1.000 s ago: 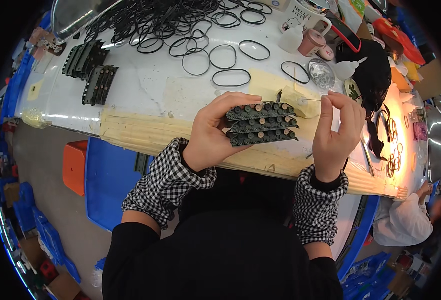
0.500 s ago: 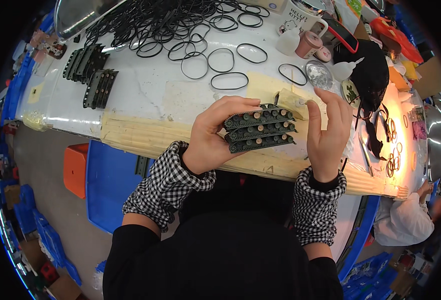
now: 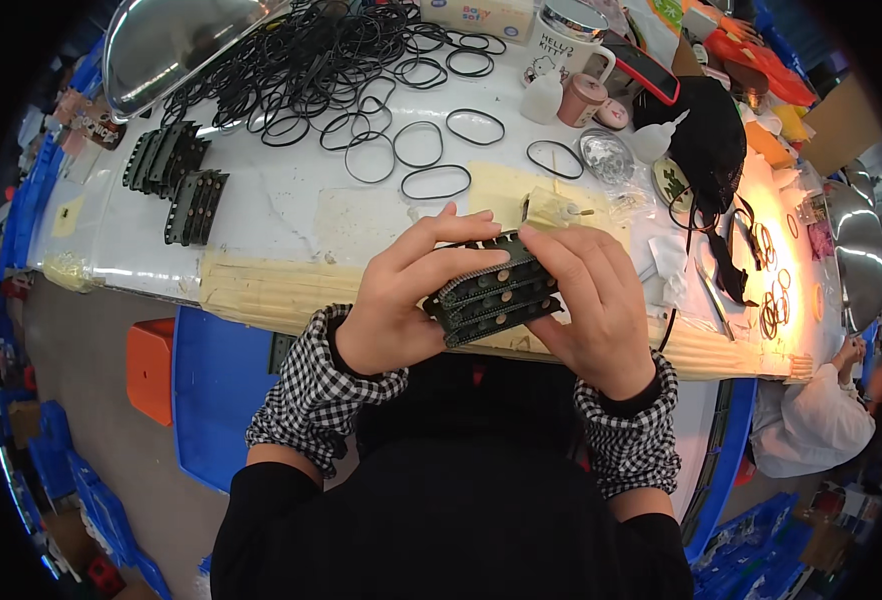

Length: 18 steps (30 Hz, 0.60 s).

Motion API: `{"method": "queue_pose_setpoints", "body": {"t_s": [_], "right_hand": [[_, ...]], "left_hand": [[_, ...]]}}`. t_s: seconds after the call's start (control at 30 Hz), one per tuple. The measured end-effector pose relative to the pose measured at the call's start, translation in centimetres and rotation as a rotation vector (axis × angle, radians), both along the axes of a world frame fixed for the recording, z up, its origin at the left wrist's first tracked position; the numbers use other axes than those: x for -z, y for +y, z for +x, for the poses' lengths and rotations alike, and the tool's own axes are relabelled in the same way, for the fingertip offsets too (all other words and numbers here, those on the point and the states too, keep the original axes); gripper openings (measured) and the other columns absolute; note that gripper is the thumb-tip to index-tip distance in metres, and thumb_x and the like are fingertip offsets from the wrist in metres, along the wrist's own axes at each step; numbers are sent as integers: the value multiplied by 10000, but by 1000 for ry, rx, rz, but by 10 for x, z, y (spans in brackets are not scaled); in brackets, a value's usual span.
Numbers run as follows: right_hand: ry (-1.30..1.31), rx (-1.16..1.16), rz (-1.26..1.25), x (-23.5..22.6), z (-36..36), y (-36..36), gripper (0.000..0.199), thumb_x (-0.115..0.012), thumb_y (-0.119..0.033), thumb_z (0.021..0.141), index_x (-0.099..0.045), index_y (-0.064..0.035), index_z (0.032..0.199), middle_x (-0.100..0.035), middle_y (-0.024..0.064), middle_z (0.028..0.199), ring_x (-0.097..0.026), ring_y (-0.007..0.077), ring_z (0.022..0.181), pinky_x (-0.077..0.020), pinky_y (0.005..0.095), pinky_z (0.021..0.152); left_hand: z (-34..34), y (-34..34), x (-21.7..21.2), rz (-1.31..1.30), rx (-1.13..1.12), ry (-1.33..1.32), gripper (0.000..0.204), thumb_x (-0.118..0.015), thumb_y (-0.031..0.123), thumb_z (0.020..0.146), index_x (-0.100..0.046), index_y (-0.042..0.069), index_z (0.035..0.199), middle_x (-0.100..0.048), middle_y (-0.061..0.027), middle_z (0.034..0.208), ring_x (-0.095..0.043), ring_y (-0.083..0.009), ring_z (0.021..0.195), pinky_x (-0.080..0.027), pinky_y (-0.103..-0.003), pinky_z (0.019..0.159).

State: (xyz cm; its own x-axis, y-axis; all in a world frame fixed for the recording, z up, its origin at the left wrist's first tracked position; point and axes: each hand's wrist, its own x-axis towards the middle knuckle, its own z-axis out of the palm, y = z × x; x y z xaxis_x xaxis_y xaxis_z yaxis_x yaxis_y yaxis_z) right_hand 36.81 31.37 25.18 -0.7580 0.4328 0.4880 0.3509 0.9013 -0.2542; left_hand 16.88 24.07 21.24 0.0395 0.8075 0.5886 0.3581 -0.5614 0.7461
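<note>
Over the table's front edge I hold a stack of dark green strips [image 3: 499, 300] with rows of small round, wheel-like discs, a few of them copper-coloured. My left hand [image 3: 391, 310] grips the stack's left end, fingers laid across the top. Closed on the right end is my right hand [image 3: 606, 315], its fingertips on the upper edge and its thumb below. Parts of the strips are hidden by my fingers. Just beyond them, a small yellowish block [image 3: 546, 208] with a thin peg lies on the taped tabletop.
Loose black rubber bands [image 3: 436, 182] spread out from a tangled pile [image 3: 291, 85] at the back. Two similar green stacks [image 3: 196, 207] stand at left. A mug [image 3: 561, 45], pink jar [image 3: 583, 100], tweezers [image 3: 716, 300] and bright lamp glow occupy the right. Blue bin [image 3: 216, 400] below.
My right hand has come in from the right and taken hold of the stack's right end. The stack has tilted, and my left fingers have moved over its top.
</note>
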Motion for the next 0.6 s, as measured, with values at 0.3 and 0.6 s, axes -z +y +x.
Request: {"method": "queue_pose_setpoints", "body": {"t_s": [0.3, 0.6], "right_hand": [[377, -102, -355, 13, -10, -6, 718, -826, -13, 624, -538, -22, 1282, -626, 123, 1087, -628, 240, 963, -524, 330, 799], [808, -217, -994, 43, -24, -25, 843, -763, 47, 696, -331, 3, 1418, -542, 110, 1162, -586, 183, 1071, -518, 310, 919]], "left_hand": [[-8, -14, -40, 46, -50, 138, 655, -789, -7, 616, -538, 66, 1217, -604, -68, 1054, -630, -265, 1004, -309, -600, 1088], [0, -7, -60, -14, 81, -110, 1032, -767, -29, 622, -218, 7, 1495, -589, -112, 1068, -578, -248, 1059, -380, -395, 1031]]}}
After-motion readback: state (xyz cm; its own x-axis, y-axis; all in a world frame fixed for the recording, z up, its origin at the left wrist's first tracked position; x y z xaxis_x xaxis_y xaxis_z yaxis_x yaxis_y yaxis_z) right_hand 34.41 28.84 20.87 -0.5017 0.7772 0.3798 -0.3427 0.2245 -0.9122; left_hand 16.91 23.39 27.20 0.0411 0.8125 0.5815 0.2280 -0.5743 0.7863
